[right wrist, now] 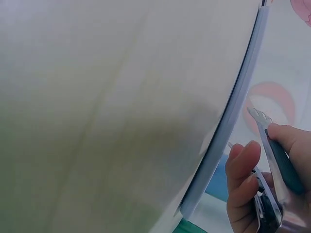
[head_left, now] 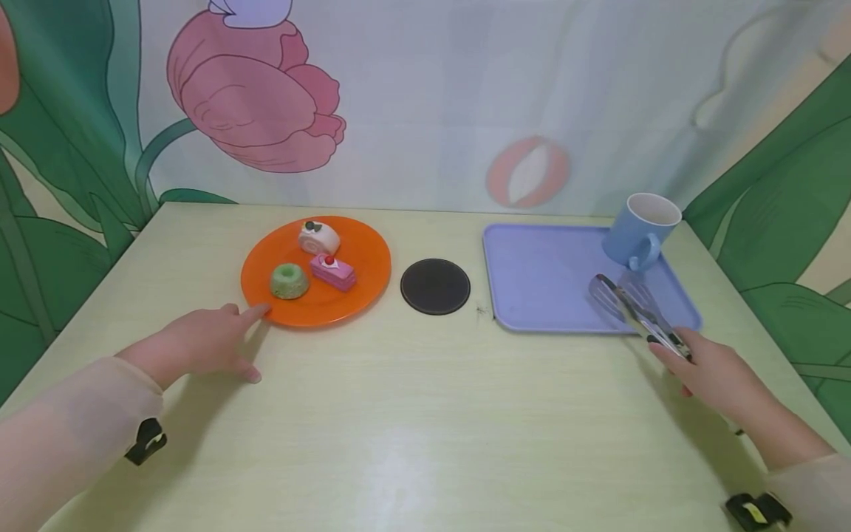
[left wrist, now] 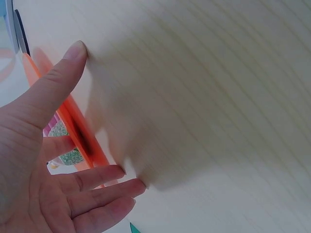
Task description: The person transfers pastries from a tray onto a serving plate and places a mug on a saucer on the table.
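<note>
My left hand [head_left: 211, 341] is at the near left rim of an orange plate [head_left: 359, 299], its index fingertip at the rim and its thumb spread out. In the left wrist view its fingers look mostly extended. On the plate are a green ring-shaped cake [head_left: 289, 281], a pink cake slice [head_left: 334, 273] with a red berry and a white cake roll [head_left: 319, 239]. My right hand [head_left: 718, 373] grips metal tongs [head_left: 641, 318] with dark handle pads, seen closer in the right wrist view. The tong heads hang over a lavender tray [head_left: 545, 281], with nothing visible between them.
A light blue mug [head_left: 625, 233] stands at the tray's back right corner. Between plate and tray lies a black round coaster [head_left: 435, 287]. A printed curtain [head_left: 425, 103] hangs along the far edge of the pale wooden table [head_left: 399, 428].
</note>
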A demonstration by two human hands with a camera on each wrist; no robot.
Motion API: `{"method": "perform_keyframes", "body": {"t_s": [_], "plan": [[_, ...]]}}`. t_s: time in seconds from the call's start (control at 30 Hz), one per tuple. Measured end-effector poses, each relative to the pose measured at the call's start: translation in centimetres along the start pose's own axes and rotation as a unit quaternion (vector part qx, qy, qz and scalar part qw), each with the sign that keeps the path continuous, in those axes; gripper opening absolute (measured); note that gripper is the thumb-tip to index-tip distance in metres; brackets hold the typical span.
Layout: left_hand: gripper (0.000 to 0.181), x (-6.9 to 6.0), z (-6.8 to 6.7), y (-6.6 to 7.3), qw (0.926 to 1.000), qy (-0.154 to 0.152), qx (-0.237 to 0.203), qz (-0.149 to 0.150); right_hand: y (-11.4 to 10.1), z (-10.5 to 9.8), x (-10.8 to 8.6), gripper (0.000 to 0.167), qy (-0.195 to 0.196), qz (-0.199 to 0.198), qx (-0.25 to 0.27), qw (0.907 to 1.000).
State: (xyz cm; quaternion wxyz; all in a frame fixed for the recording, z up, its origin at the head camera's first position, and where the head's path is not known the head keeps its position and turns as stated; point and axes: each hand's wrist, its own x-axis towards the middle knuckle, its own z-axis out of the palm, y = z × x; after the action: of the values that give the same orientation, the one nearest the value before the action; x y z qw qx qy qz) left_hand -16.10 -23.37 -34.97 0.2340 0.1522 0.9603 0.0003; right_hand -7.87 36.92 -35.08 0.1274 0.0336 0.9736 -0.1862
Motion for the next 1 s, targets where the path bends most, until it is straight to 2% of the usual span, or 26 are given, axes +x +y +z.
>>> {"method": "perform_keyframes", "body": {"t_s": [0.37, 0.63, 0.8, 0.9, 1.0], "plan": [[0.117, 0.0, -0.1, 0.1, 1.0, 0.003, 0.006, 0.003, 1.8, -0.2, -0.2, 0.081, 0.006, 0.006, -0.007, 0.9999], [0.116, -0.1, -0.2, 0.2, 1.0, 0.0, 0.006, 0.004, 2.6, 0.0, -0.4, 0.072, -0.004, 0.014, 0.004, 0.9999], [0.116, -0.1, 0.0, 0.4, 1.0, -0.006, -0.002, 0.001, 3.2, -0.1, -0.4, 0.078, -0.024, 0.03, -0.002, 0.9992], [0.111, -0.3, 0.1, 0.6, 0.9999, -0.011, 0.001, -0.012, 3.6, -0.1, -0.3, 0.077, -0.029, 0.035, 0.005, 0.999], [0.098, -1.0, -0.1, 1.2, 0.9995, 0.001, 0.028, -0.012, 3.8, -0.2, -0.1, 0.073, -0.019, 0.031, 0.012, 0.9993]]}}
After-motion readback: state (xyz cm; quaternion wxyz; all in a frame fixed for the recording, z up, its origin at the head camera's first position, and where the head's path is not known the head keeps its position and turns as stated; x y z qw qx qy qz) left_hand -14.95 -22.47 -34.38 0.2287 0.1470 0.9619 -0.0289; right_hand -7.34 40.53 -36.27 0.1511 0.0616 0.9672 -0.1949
